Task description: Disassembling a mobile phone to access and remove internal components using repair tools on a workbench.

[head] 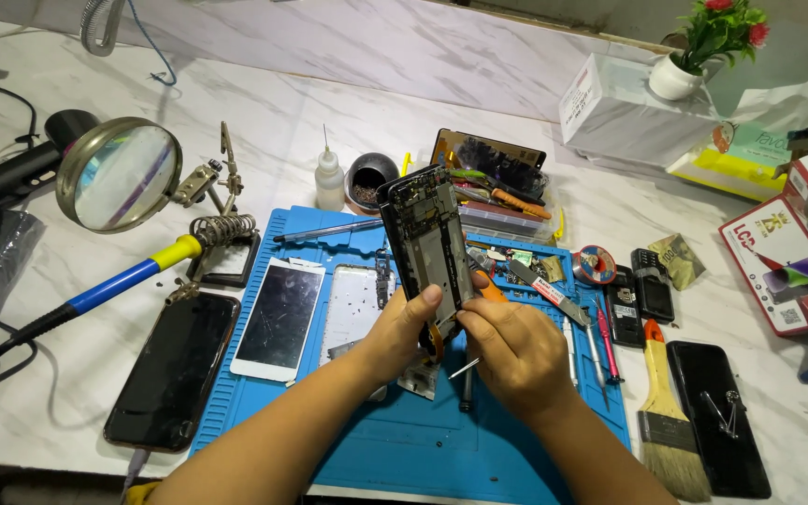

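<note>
My left hand [402, 329] grips the lower end of an opened phone frame [425, 237], held upright over the blue repair mat [395, 440] with its bare circuit side facing me. My right hand [512, 348] is closed around a thin metal tool with an orange handle [490, 289], its tip poking out below at the phone's bottom edge. On the mat to the left lie a cracked white phone screen [279, 318] and a white back cover [356, 304].
A black phone [176, 368] lies left of the mat beside a soldering iron [109, 284] and a magnifier stand [120, 175]. Right of the mat sit a paintbrush [668, 423], another black phone [720, 418], small handsets [641, 297], boxes and a flower pot [673, 77].
</note>
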